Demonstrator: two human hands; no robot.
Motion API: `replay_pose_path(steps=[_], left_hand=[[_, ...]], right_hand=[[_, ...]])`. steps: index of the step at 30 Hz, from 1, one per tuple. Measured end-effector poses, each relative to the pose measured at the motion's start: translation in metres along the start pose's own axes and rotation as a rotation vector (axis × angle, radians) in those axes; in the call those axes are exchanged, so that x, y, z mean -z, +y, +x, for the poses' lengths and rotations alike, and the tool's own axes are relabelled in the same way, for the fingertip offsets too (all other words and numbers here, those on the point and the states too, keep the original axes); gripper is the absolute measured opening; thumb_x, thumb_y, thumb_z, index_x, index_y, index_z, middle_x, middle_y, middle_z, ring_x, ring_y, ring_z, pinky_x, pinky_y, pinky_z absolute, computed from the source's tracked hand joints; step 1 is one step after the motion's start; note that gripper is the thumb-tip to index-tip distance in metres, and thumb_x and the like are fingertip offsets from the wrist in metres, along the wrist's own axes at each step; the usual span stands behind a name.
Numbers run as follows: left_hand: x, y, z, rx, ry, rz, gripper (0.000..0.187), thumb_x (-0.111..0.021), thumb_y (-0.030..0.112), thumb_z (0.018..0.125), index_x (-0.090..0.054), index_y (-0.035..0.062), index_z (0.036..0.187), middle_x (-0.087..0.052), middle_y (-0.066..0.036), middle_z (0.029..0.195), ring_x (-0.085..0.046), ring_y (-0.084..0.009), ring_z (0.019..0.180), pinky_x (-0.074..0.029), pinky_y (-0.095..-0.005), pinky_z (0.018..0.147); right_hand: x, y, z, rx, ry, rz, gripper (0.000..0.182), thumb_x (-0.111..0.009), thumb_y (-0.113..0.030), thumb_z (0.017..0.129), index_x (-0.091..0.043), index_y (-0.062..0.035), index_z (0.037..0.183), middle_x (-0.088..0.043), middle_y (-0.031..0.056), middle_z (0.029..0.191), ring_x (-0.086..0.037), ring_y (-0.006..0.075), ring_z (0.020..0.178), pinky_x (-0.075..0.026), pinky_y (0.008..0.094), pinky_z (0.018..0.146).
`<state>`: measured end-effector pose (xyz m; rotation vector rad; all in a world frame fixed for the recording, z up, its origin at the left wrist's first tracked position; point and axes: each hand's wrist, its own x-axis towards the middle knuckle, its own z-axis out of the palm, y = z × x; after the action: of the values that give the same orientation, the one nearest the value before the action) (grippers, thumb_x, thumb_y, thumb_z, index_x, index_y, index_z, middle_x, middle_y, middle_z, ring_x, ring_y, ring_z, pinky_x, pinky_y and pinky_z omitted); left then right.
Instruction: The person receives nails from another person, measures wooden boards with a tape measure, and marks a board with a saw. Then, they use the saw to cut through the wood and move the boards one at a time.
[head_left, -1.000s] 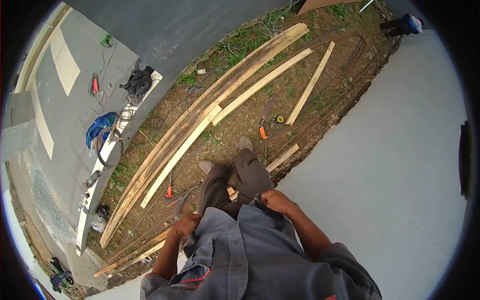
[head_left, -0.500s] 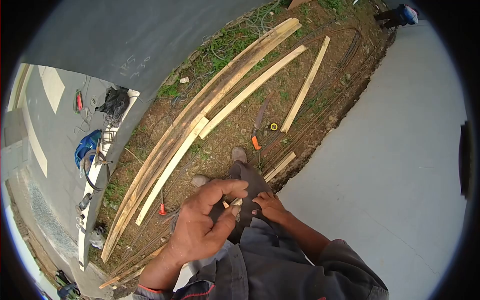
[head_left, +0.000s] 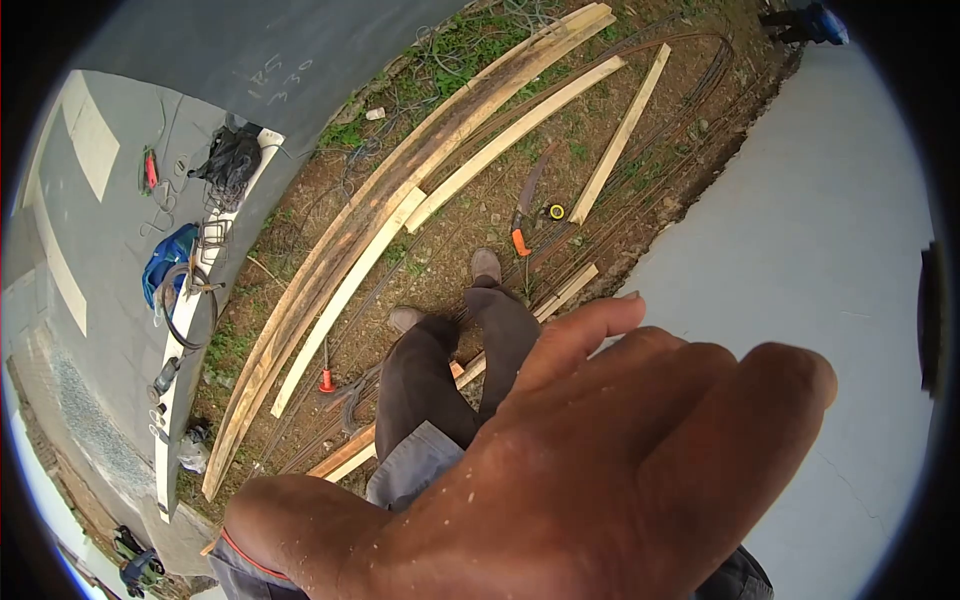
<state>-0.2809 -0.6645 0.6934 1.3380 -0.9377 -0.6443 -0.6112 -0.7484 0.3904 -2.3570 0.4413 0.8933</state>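
My left hand (head_left: 600, 460) is raised close to the camera and fills the lower right middle. Its back faces me, with pale specks on the skin. One finger points up and to the right; the others look bent, and their tips and anything in the grip are hidden. My right hand is out of sight, with my left hand covering that side of my lap. Beyond the hand, my trousered legs (head_left: 420, 375) and shoes (head_left: 486, 264) are on the soil. A handsaw (head_left: 520, 240) with an orange handle and a yellow-and-black tape measure (head_left: 556, 212) lie past my feet.
Long timber boards (head_left: 400, 215) and another board (head_left: 622, 135) lie on the ground among thin metal rods (head_left: 690, 170). A red-handled tool (head_left: 327, 380) is by my legs. A blue bag (head_left: 170, 260) and black bag (head_left: 232, 155) sit left. A person (head_left: 815, 24) is at far right.
My left hand has risen toward the camera and right, turning its back to me; the small pale thing it pinched is hidden. My right hand, earlier on my thigh, no longer shows.
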Motion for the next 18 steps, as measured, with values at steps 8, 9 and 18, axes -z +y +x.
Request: replay_pose_path(steps=[8,9,18], left_hand=[[-0.038,-0.108,-0.017,0.099,-0.121,0.269,0.035,-0.065,0.003,0.077,-0.062,-0.0003,0.112,-0.063,-0.013,0.092,-0.065,-0.0296,0.098,-0.036,-0.0519,0.112],[-0.044,-0.147,-0.025,0.149,-0.236,0.326,0.037,-0.071,0.010,0.079,-0.060,0.0038,0.114,-0.062,-0.012,0.095,-0.064,-0.0301,0.104,-0.033,-0.0527,0.115],[0.053,-0.524,-0.185,0.877,-0.101,0.525,0.040,-0.072,0.017,0.082,-0.066,0.0039,0.119,-0.067,-0.025,0.118,-0.064,-0.0419,0.112,-0.050,-0.0474,0.100]], right_hand=[[0.013,0.001,0.044,0.003,0.208,0.065,0.052,-0.069,-0.034,0.094,-0.056,-0.0101,0.138,-0.049,0.0197,0.143,-0.049,0.0414,0.128,-0.041,0.0536,0.105],[0.011,0.009,0.057,-0.005,0.223,0.070,0.053,-0.068,-0.034,0.094,-0.055,-0.0101,0.139,-0.049,0.0201,0.144,-0.049,0.0417,0.128,-0.040,0.0538,0.105],[-0.015,0.096,0.184,-0.130,0.312,0.151,0.077,-0.068,-0.048,0.093,-0.038,-0.0110,0.154,-0.038,0.0265,0.151,-0.041,0.0511,0.135,-0.038,0.0586,0.110]])
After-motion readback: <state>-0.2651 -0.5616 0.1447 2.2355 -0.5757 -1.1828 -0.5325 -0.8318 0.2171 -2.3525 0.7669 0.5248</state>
